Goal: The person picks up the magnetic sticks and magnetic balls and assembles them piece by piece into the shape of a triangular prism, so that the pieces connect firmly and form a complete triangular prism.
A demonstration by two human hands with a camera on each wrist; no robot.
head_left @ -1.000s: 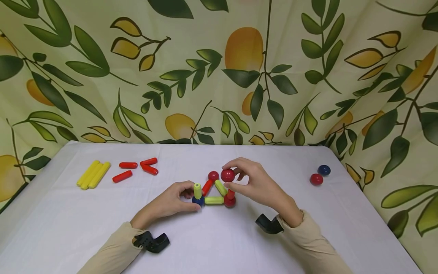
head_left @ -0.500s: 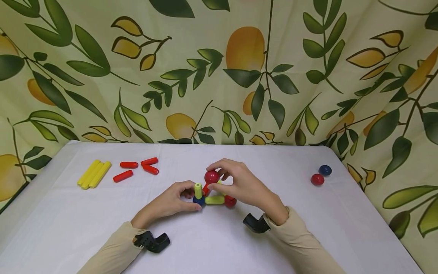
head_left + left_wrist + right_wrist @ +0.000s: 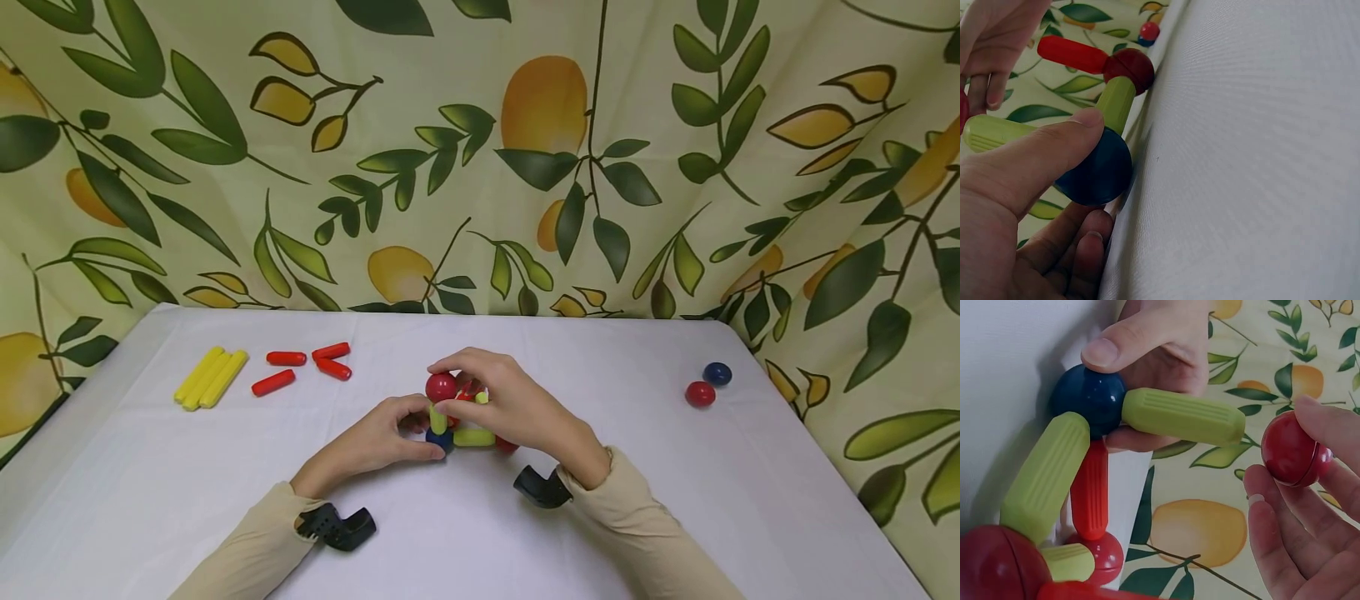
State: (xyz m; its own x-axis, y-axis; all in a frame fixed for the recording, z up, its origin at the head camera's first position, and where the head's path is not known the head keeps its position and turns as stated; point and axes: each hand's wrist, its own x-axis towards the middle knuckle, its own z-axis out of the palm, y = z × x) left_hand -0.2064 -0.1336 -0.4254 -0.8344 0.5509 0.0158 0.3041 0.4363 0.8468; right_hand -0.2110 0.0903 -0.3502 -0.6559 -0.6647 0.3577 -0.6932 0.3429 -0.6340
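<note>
My left hand (image 3: 375, 437) grips the blue ball (image 3: 1088, 400) at the left corner of a triangular frame of magnetic rods and balls on the table. From that ball a yellow-green rod (image 3: 1185, 417) stands upright. My right hand (image 3: 517, 400) pinches a red ball (image 3: 1291, 449) close to this rod's upper end, with a small gap between them in the right wrist view. Another yellow-green rod (image 3: 1047, 478) joins the blue ball to a red corner ball (image 3: 997, 565), which bears an upright red rod (image 3: 1072, 53). A red rod (image 3: 1089, 487) runs to the back red ball (image 3: 1100, 553). My right hand partly covers the frame in the head view.
Several yellow rods (image 3: 211, 377) lie side by side at the left of the white-covered table (image 3: 615, 367). Several short red rods (image 3: 287, 358) lie beside them. At the far right sit a loose red ball (image 3: 701, 394) and a blue ball (image 3: 717, 373). A patterned curtain (image 3: 450, 192) hangs behind.
My right hand has carried the red ball leftward, from above the right corner's red rod to the upright yellow-green rod. My left hand keeps its grip on the blue ball.
</note>
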